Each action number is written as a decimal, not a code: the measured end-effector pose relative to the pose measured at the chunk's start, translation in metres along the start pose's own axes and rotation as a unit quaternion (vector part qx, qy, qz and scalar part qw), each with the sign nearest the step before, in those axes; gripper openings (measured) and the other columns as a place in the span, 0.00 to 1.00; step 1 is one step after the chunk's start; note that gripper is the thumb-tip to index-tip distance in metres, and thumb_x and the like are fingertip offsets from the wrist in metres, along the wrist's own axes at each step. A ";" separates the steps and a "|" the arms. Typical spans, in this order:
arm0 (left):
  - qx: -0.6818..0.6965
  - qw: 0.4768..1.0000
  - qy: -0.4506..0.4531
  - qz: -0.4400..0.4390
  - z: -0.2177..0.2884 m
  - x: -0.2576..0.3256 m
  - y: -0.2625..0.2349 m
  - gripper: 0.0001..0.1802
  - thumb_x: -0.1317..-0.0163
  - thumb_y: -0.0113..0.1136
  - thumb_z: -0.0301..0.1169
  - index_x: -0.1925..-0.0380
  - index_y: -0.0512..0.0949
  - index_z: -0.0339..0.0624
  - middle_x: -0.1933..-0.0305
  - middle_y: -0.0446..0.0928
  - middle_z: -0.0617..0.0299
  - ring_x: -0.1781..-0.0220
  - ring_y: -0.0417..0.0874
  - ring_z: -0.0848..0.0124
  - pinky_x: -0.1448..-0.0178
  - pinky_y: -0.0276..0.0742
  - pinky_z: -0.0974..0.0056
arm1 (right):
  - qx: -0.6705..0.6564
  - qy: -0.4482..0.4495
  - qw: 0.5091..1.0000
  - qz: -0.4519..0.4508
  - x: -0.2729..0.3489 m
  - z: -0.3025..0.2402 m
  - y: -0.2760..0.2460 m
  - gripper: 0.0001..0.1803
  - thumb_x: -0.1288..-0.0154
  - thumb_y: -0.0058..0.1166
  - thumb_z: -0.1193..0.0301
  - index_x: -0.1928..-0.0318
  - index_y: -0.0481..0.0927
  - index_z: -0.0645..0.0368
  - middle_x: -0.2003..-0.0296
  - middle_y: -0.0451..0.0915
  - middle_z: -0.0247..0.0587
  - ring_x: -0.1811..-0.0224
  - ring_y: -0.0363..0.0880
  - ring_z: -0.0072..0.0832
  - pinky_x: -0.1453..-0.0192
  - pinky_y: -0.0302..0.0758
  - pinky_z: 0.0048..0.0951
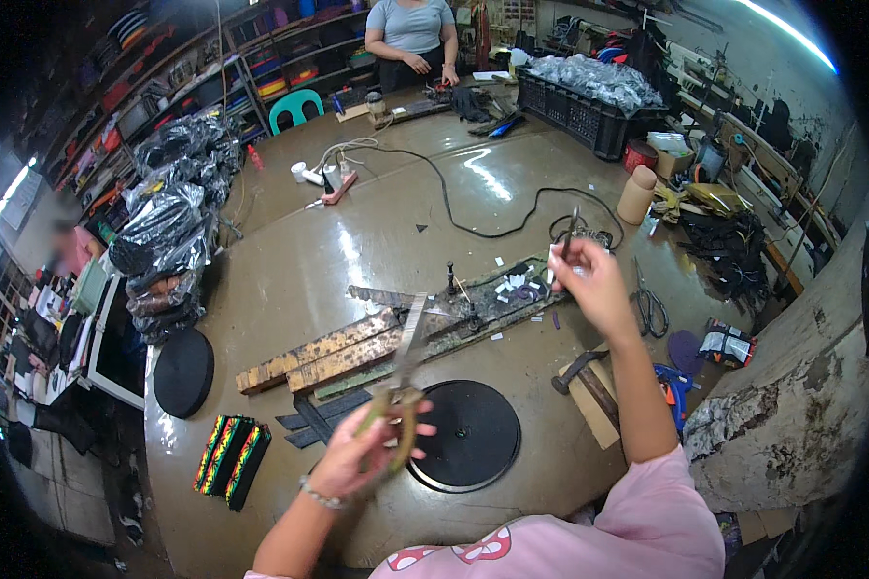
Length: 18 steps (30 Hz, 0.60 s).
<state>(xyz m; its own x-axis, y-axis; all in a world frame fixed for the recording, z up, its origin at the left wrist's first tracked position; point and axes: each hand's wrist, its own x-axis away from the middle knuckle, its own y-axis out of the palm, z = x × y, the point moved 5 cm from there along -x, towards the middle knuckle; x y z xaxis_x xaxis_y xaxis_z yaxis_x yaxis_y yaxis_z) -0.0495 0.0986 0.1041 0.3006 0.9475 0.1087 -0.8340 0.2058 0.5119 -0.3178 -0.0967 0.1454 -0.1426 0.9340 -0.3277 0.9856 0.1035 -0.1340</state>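
Note:
Low in the head view, my left hand (352, 458) grips a pair of scissors (403, 400) by the worn brass-coloured handles. Their blades point away from me and are smeared by motion. My right hand (594, 289) is raised at the right, closed around a thin dark rod-like tool (572, 224); its exact kind is unclear. A small white strip (552, 262) shows at those same fingertips. Between the hands lies a long dark metal bar (425, 338) with upright bolts, small white pieces (517, 283) scattered on its right end. Yellowish wooden blocks (328, 355) sit along its left end.
Around me are a black round disc (463, 434), patterned ribbon rolls (230, 461), a hammer (581, 372), black-handled scissors (650, 307) and a power cable (444, 188). Plastic-wrapped bundles (169, 222) line the left edge. Another person (410, 43) stands across the table (290, 261), near a black crate (574, 111).

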 end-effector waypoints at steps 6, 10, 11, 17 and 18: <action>-0.154 0.982 0.014 0.110 0.044 0.028 -0.058 0.29 0.34 0.50 0.45 0.41 0.62 0.35 0.41 0.69 0.47 0.46 0.77 0.50 0.47 0.76 0.49 | -0.165 0.111 0.980 -0.028 0.083 0.050 0.038 0.12 0.34 0.50 0.74 0.53 0.69 0.66 0.65 0.77 0.41 0.64 0.77 0.23 0.65 0.78 0.23; -0.156 0.985 -0.025 0.067 0.055 0.031 -0.070 0.34 0.37 0.53 0.47 0.38 0.60 0.37 0.38 0.66 0.44 0.43 0.74 0.46 0.44 0.72 0.43 | -0.243 0.184 0.952 -0.008 0.106 0.079 0.050 0.12 0.31 0.46 0.68 0.55 0.69 0.66 0.66 0.78 0.43 0.64 0.79 0.26 0.66 0.78 0.23; -0.145 0.987 -0.027 0.058 0.056 0.031 -0.070 0.34 0.37 0.53 0.47 0.38 0.59 0.37 0.38 0.65 0.44 0.43 0.73 0.46 0.43 0.72 0.43 | -0.252 0.196 0.948 -0.008 0.107 0.083 0.050 0.13 0.30 0.46 0.67 0.55 0.69 0.66 0.66 0.78 0.44 0.64 0.79 0.26 0.66 0.78 0.23; -0.107 0.993 -0.040 0.037 0.057 0.031 -0.074 0.36 0.37 0.52 0.49 0.37 0.58 0.36 0.38 0.65 0.42 0.42 0.72 0.46 0.43 0.72 0.42 | -0.286 0.230 0.930 -0.012 0.107 0.089 0.040 0.14 0.29 0.42 0.63 0.55 0.70 0.63 0.67 0.78 0.45 0.68 0.79 0.25 0.67 0.76 0.21; -0.123 0.990 -0.050 0.039 0.060 0.030 -0.078 0.36 0.37 0.52 0.49 0.38 0.59 0.36 0.38 0.65 0.42 0.42 0.73 0.46 0.44 0.72 0.43 | -0.276 0.255 0.927 -0.010 0.110 0.090 0.040 0.14 0.28 0.42 0.63 0.56 0.70 0.63 0.68 0.78 0.45 0.68 0.78 0.24 0.67 0.76 0.21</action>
<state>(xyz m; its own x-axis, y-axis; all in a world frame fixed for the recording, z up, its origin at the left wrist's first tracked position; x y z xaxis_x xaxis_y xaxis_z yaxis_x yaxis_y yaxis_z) 0.0521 0.0960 0.1180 0.2644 0.9366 0.2300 -0.9406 0.1977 0.2761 -0.3025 -0.0212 0.0197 -0.2385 0.9554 0.1739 0.9000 0.1502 0.4092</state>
